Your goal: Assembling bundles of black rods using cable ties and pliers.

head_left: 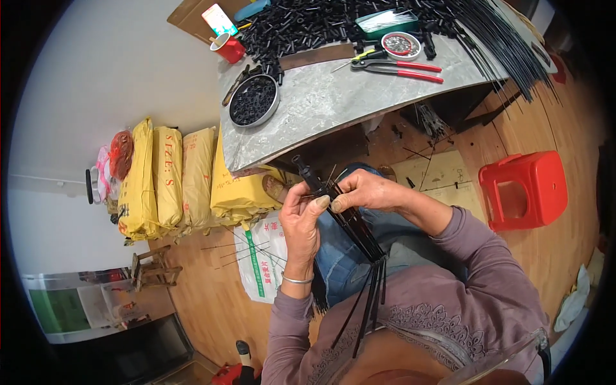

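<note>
Over my lap I hold a black umbrella frame (360,232), its thin dark ribs gathered in a bundle that slants down toward my body. My left hand (300,221) is closed around its upper part, just below the black tubular end. From the other side, my right hand (371,191) pinches at the same spot, thumb and fingertips together near the left thumb. A few thin rods stick out between the fingers. Whatever small piece lies under the fingertips is hidden. The lower ribs spread apart against my shirt.
On the grey table (308,99) ahead are a bowl of small black parts (254,101), red-handled pliers (401,69), a dish of small metal pieces (401,45), heaped black tubes (301,29) and long black rods (507,48). A red stool (545,189) stands right; yellow sacks (168,176) stand left.
</note>
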A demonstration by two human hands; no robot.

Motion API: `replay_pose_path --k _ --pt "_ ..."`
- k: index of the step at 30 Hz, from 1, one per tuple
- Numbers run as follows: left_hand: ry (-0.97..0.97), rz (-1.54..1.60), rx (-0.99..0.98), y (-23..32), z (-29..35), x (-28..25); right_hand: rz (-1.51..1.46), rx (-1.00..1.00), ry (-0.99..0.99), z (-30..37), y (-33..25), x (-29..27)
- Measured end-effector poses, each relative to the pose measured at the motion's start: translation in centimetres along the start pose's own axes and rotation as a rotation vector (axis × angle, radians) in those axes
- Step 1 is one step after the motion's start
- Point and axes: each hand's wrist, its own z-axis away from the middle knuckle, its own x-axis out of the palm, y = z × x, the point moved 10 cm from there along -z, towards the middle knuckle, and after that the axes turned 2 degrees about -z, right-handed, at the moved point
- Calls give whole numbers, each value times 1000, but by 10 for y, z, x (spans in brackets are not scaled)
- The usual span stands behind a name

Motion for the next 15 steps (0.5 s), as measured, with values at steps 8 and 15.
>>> replay_pose_path --k 8,15 --pt "-145 93 -50 -10 -8 7 -374 157 -152 -6 30 13" --pt "-429 -236 24 8 -28 15 -647 -62 -86 -1 4 26"
